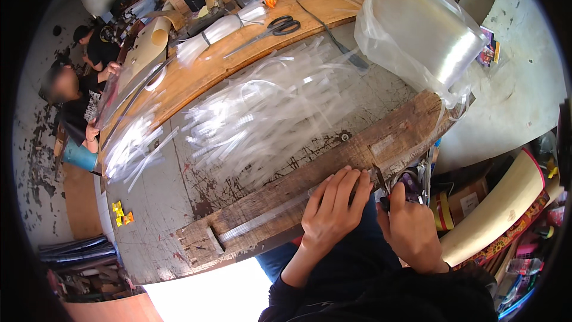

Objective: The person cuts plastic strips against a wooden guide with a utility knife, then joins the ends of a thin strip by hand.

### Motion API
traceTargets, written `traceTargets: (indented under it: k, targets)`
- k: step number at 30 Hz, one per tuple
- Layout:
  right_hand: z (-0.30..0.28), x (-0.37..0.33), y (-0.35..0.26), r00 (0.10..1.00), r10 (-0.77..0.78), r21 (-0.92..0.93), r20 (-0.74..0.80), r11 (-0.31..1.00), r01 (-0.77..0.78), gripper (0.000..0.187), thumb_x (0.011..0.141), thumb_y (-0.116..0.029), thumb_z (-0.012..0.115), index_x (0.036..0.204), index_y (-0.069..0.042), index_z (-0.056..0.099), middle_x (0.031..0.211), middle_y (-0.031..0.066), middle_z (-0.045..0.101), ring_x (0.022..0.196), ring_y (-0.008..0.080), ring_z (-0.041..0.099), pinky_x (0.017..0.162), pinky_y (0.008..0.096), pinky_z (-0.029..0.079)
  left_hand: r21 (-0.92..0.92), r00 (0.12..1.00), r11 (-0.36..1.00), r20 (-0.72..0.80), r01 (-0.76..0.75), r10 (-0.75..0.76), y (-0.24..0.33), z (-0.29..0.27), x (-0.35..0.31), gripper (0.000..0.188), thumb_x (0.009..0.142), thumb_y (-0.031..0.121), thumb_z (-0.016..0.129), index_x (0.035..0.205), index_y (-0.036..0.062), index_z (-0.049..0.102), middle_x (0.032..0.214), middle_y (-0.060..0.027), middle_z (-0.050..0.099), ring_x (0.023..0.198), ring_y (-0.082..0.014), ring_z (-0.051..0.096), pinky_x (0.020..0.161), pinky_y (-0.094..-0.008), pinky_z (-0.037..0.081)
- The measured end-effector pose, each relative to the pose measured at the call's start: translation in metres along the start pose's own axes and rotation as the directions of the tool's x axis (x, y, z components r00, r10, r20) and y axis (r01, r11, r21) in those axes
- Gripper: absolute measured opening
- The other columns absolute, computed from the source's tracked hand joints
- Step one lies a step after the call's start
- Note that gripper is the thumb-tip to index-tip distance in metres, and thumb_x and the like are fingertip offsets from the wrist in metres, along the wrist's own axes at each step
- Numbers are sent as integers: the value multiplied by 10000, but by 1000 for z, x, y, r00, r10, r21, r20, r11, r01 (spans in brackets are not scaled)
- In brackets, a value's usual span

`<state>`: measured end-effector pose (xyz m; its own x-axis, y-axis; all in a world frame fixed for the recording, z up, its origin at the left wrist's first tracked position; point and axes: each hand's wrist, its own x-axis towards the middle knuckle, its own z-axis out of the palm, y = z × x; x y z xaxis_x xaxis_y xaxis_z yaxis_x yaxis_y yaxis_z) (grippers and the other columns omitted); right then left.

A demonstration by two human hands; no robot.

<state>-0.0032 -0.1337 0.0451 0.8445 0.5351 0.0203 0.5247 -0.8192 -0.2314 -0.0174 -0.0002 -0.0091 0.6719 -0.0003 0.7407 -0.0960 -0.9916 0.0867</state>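
A long wooden board lies slantwise along the near edge of the worktable. Flat clear plastic strips run along it from a small metal stop toward my left hand. That hand lies over the strips with its fingers stretched out, pressing them on the wood. Just right of it, my right hand is closed round the dark handle of a knife, whose blade stands at the board's edge near my left fingertips. Most of the handle is hidden by the fingers.
Behind the board spreads a heap of cut clear strips. A big roll of clear plastic film stands at the far right. Scissors and a tied strip bundle rest on a wooden ledge. Two people sit at the left.
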Motion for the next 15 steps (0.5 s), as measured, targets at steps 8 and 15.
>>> traceTargets:
  k: [8,15]
  targets:
    - [-3,3,0,989,49,-33,138,998,-45,284,789,-199,581,847,11,401,490,145,544,443,303,573,410,380,458,72,1000,997,10,-5,4,-2,-2,-2,167,759,234,640,921,201,660,843,49,579,757,-109,595,650,-230,416]
    - [-12,10,-1,981,80,8,176,997,-83,264,775,-162,576,857,7,391,517,158,560,481,324,586,445,395,471,85,999,996,-28,-23,26,-1,0,0,183,741,201,646,922,229,652,838,48,587,728,-105,594,668,-217,416]
